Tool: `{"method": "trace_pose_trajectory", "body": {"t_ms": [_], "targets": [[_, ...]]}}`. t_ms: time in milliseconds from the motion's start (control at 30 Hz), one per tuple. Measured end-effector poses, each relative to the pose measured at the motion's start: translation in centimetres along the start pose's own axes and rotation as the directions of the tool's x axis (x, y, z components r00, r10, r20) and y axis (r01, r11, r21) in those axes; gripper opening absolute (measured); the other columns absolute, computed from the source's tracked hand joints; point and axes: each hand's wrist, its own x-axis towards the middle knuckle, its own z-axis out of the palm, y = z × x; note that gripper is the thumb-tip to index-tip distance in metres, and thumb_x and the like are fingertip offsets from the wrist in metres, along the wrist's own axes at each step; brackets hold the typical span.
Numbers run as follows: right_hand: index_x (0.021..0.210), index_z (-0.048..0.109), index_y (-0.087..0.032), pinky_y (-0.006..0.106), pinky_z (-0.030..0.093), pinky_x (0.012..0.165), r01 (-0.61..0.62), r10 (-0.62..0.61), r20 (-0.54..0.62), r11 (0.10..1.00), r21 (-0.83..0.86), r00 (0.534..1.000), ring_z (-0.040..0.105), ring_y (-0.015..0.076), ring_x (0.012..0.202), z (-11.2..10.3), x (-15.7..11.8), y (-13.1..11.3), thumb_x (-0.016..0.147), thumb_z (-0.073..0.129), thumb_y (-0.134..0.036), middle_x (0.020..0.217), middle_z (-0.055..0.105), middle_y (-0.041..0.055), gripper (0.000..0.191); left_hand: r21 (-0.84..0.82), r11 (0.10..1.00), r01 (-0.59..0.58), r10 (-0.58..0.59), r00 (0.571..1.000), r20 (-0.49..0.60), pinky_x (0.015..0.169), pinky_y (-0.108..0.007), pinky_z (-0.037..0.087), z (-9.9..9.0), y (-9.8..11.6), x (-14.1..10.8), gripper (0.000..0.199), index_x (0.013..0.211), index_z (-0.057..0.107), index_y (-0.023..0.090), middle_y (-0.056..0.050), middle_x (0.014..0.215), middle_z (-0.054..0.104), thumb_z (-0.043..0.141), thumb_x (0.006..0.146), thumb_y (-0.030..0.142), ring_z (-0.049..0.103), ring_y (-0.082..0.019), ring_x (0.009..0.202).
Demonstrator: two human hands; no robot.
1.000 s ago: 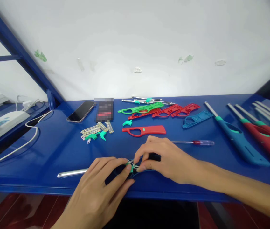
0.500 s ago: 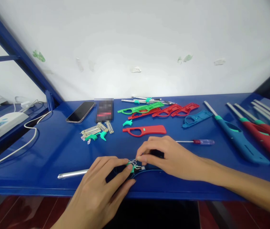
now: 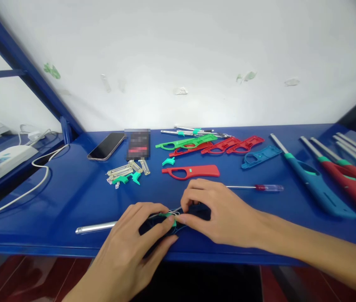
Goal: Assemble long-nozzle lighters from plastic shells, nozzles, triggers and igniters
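Left hand (image 3: 133, 239): grip clamped on the metal-tubed lighter (image 3: 96, 227), near the bench's (image 3: 55, 201) front edge.
Right hand (image 3: 224, 214): at the lighter's white wires (image 3: 174, 212); I can't tell whether this grip is together.

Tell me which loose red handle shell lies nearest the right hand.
The red shell directly beyond the right hand, showing a small green piece; it lies apart, while the other red shells sit grouped farther back.

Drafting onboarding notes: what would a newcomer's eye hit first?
The left hand and right hand, close together over a green piece and pale wires near the front of the blue table. Then the blue lighter at right, with red lighters beside it. Beyond the hands, a bright red shell.
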Motion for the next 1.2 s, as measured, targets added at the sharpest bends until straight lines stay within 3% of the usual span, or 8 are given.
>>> {"method": "trace_pose_trajectory", "body": {"t_ms": [233,433,667,1200], "targets": [[0.089,0.066,-0.022,0.031,0.044,0.076,0.012,-0.012,0.028,1.0,-0.01,1.0,0.059,0.0147,0.085,-0.01,-0.28,0.03,0.097,0.069,-0.032,0.094,0.064,-0.0011,0.013,0.003,1.0,0.011,-0.011,1.0,-0.011,0.094,-0.028,0.056,0.09,-0.07,0.1,0.024,0.127,0.067,0.025,-0.006,0.127,0.059,0.06,0.105,0.019,0.061,-0.016,0.113],[0.09,0.065,-0.021,0.03,0.043,0.076,0.022,-0.022,0.02,1.0,0.001,1.0,0.059,0.0142,0.084,-0.1,0.07,0.04,0.099,0.067,-0.029,0.092,0.065,-0.0009,0.012,0.034,0.999,0.01,-0.007,0.997,-0.081,0.094,-0.028,0.058,0.45,-0.26,-0.34,0.025,0.128,0.068,0.022,-0.01,0.127,0.056,0.063,0.103,0.019,0.063,-0.017,0.114],[0.085,0.067,-0.021,0.029,0.042,0.071,-0.016,0.016,0.014,0.999,0.05,1.0,0.059,0.0143,0.079,-0.01,0.14,-0.01,0.096,0.074,-0.038,0.087,0.066,-0.0008,0.022,0.043,0.999,-0.006,0.009,0.999,-0.05,0.087,-0.029,0.059,0.12,-0.08,-0.11,0.02,0.123,0.069,0.021,-0.008,0.119,0.058,0.062,0.104,0.02,0.066,-0.017,0.103],[0.077,0.064,-0.02,0.028,0.037,0.066,-0.065,0.065,0.002,0.997,0.042,0.998,0.054,0.0119,0.072,0.12,0.56,-0.11,0.092,0.071,-0.026,0.079,0.062,-0.0027,0.018,0.022,0.999,-0.032,0.034,0.997,-0.068,0.091,-0.033,0.059,0.15,-0.08,0.05,0.026,0.128,0.068,0.02,-0.009,0.124,0.064,0.063,0.103,0.015,0.064,-0.019,0.11]]}}
